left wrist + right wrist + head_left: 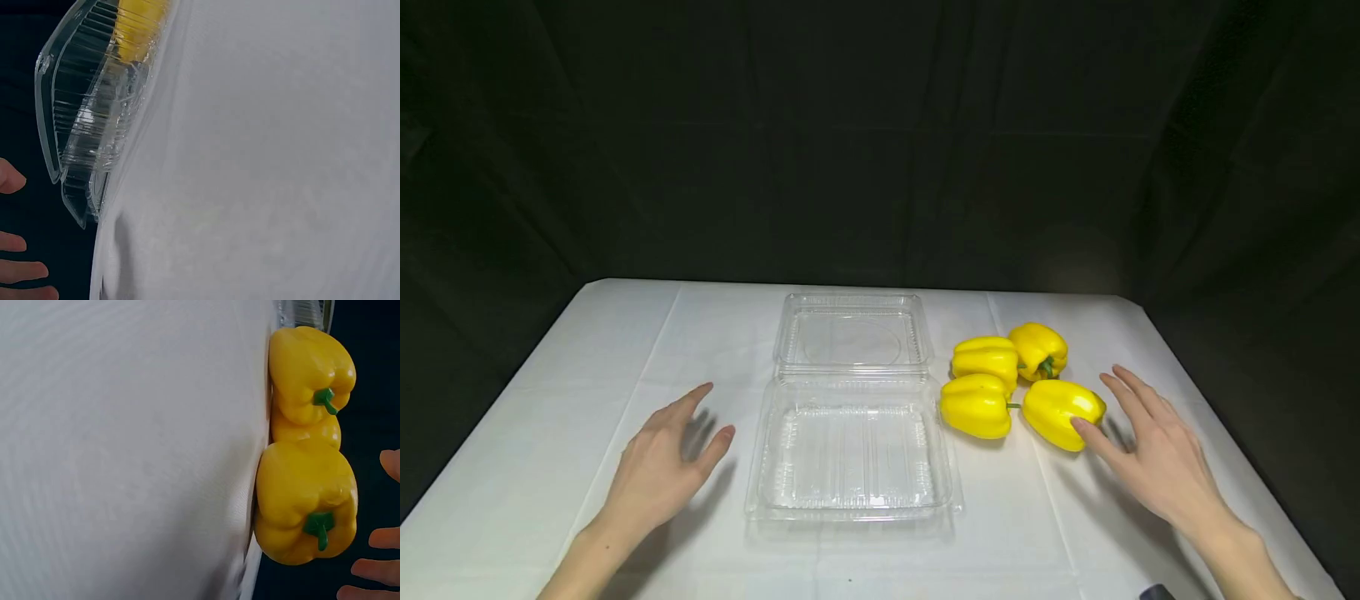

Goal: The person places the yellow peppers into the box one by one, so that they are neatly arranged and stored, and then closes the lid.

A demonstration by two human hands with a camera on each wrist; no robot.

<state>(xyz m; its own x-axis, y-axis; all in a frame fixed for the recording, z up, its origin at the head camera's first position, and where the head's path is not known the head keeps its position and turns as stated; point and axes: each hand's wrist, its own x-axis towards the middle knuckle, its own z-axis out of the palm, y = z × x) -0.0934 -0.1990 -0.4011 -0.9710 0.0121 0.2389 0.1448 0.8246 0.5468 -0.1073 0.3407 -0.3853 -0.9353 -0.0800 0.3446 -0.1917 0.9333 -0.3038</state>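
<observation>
A clear plastic clamshell container lies unfolded in the middle, its lid flat behind the base. Several yellow bell peppers cluster to its right: a front left pepper, one behind it, a rear one and a front right pepper. My right hand hovers beside the front right pepper, thumb overlapping it in the head view; whether they touch, I cannot tell. Left of the container, my left hand is held above the cloth with fingers extended, holding nothing.
A white cloth covers the table. Black curtains hang behind and at both sides. A small dark object pokes in at the bottom edge, near the right forearm.
</observation>
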